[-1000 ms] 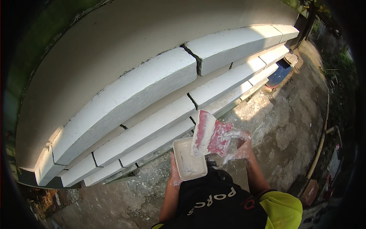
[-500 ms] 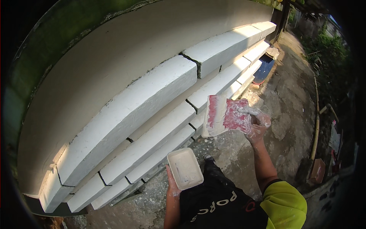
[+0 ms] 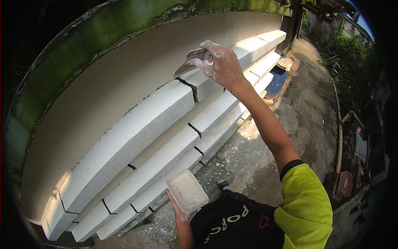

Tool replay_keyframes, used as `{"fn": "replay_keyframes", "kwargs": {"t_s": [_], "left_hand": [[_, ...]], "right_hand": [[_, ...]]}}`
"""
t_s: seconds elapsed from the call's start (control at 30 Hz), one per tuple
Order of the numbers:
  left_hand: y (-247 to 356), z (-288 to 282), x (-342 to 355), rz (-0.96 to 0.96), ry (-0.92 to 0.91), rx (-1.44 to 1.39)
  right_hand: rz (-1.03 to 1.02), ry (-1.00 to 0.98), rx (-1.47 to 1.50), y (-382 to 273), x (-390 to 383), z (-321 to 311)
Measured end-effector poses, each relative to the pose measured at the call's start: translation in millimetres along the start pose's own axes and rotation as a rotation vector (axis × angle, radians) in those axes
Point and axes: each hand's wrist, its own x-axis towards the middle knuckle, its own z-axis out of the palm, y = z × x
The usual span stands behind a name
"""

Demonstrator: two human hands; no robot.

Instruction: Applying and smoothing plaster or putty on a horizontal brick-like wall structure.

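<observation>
My right hand point(image 3: 226, 64), whitened with paste, grips a flat putty spreader point(image 3: 185, 66) at the far upper middle. Its edge is close to the wall, by the top white ledge point(image 3: 141, 112) and near a dark jagged gap point(image 3: 190, 88) between two ledge blocks; whether it touches is unclear. Lower down, my left hand point(image 3: 178, 211) holds a shallow off-white tray point(image 3: 173, 191) from its left side and below. Pale smooth paste point(image 3: 187, 193) lies in the tray.
More white stepped ledges point(image 3: 161, 154) with dark joints run below the top one. A mossy green rim point(image 3: 103, 27) curves above the beige wall point(image 3: 95, 91). A blue container point(image 3: 277, 83) stands at the far ledge end. Pipes point(image 3: 340, 137) lie along the rough concrete path.
My right hand has swung up and left with the spreader, from over the path to the wall above the top ledge. The tray in my left hand has shifted slightly left and down.
</observation>
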Motion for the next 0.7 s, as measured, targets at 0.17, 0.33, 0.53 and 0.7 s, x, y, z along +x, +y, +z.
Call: {"fn": "replay_keyframes", "kwargs": {"t_s": [0.17,0.33,0.53,0.7], "left_hand": [[-5,-9,9,0.081,0.053,-0.024],[-8,-6,16,0.134,0.113,-0.039],[-12,-17,18,0.137,0.124,-0.102],[-15,-9,20,0.149,0.133,-0.098]], "right_hand": [[0.101,-0.062,-0.058,-1,21,22],[0.104,-0.114,-0.04,3,30,31],[0.071,-0.063,-0.007,4,29,33],[0.004,-0.066,-0.044,2,24,40]]}}
